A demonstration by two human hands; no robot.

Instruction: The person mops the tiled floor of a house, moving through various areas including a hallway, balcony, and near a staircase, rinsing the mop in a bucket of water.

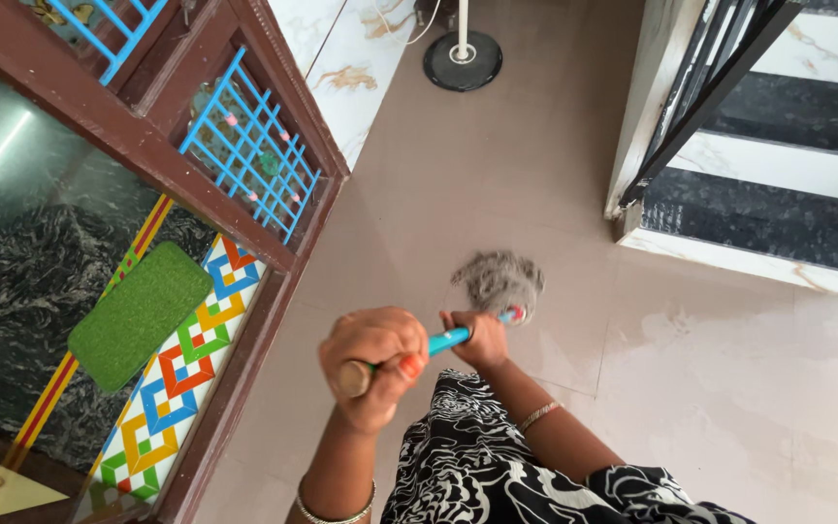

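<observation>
Both my hands grip a mop with a blue handle (446,340) that points away from me toward the floor. My left hand (372,364) is closed over the near, wooden-coloured top end of the handle. Further down the shaft, my right hand (478,340) wraps it just short of the head. The grey stringy mop head (499,281) rests on the beige tiled floor (497,175) in front of me. I wear bangles on both wrists and a black-and-white patterned garment (477,466).
A brown wooden door frame with a blue grille (249,155) stands at the left, with a green doormat (138,315) and colourful patterned tiles (181,378) beyond it. Black-and-white stairs (778,213) rise at the right. A round black stand base (463,60) sits far ahead.
</observation>
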